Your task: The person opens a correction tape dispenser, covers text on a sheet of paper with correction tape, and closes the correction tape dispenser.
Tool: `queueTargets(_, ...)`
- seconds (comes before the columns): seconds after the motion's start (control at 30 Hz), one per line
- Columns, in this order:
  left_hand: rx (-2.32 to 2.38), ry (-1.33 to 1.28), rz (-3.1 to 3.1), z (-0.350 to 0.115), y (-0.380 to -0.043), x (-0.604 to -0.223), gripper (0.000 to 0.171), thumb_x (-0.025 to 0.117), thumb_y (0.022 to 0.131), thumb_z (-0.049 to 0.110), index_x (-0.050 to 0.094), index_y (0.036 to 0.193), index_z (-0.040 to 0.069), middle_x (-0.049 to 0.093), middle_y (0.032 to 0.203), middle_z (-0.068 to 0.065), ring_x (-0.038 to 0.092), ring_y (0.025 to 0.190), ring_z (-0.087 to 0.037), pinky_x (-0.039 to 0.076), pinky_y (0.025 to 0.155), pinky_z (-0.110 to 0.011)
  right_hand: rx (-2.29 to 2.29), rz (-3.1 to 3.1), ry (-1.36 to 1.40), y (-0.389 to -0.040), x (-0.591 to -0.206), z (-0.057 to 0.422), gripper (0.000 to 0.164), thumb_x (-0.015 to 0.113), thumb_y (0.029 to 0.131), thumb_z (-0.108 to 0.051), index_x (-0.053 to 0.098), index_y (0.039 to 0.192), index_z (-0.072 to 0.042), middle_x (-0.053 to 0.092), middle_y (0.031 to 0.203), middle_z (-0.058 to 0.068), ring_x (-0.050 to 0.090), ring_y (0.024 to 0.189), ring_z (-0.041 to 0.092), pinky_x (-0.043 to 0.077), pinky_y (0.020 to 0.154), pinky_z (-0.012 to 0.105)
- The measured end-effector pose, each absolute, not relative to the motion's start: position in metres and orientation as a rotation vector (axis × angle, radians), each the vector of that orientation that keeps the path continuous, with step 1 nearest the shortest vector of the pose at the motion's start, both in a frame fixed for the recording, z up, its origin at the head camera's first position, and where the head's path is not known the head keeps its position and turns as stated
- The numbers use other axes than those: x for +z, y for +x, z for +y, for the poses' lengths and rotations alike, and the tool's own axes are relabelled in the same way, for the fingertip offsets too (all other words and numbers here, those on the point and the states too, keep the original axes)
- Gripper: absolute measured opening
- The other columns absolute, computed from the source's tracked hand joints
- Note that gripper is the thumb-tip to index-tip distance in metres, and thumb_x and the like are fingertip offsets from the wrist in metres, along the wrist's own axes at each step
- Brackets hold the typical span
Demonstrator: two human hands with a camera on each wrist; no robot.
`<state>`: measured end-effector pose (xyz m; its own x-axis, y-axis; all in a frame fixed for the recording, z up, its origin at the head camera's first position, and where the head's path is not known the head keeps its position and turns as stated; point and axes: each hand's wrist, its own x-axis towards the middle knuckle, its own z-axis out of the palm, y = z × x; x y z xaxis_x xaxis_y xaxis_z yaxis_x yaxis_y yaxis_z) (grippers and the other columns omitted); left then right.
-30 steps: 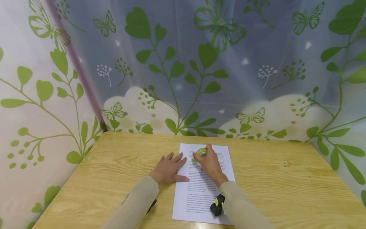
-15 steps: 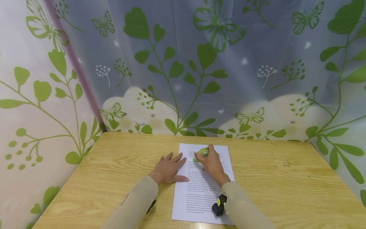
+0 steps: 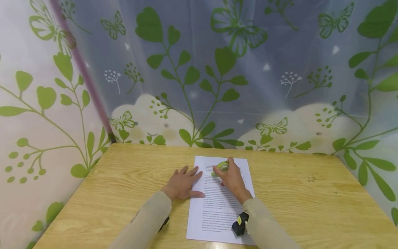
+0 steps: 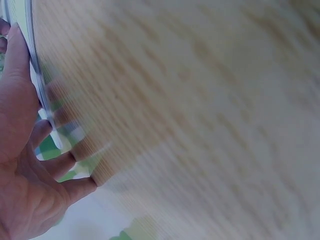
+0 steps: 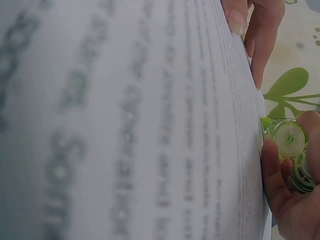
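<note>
A printed sheet of paper (image 3: 195,223) lies on the wooden table, perhaps on more sheets. My right hand (image 3: 232,178) grips a green, see-through correction tape (image 3: 222,166) between thumb and fingers, its tip down at the upper lines of text. Round gears show through the case of the correction tape (image 5: 289,139) in the right wrist view. Fingers spread, my left hand (image 3: 182,185) rests across the sheet's left edge, thumb and fingertips reaching onto the paper. Any tape laid under the tip is too small to make out.
The wooden table (image 3: 298,197) extends on both sides of the paper. A curtain (image 3: 192,86) printed with leaves and butterflies hangs behind and beside it. A black wrist camera (image 3: 240,224) sits under the right sleeve, over the paper.
My right hand has slid slightly to the right along the text with the correction tape. My left hand has stayed in place on the sheet's edge.
</note>
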<state>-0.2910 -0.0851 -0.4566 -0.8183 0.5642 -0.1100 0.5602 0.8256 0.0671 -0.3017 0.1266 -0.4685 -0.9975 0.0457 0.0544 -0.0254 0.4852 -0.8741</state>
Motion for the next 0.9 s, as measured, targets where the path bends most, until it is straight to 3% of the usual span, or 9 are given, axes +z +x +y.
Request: queueTargets(0.9, 0.026, 0.901, 2.895, -0.0845, -0.2905, -0.456, 0.087, 0.044, 0.083, 0.074, 0.035, 0.15, 0.019, 0.028, 0.154, -0.006, 0.026, 0.136, -0.043, 0.029, 0.101, -0.061, 1.537, -2.653, -0.026, -0.3, -0.4672, 0.1339, 0.042, 0.071, 0.087, -0.031, 0.042, 0.105, -0.007, 0.058, 0.084, 0.01, 0.057, 0.048, 0.02, 0.05, 0.047, 0.031)
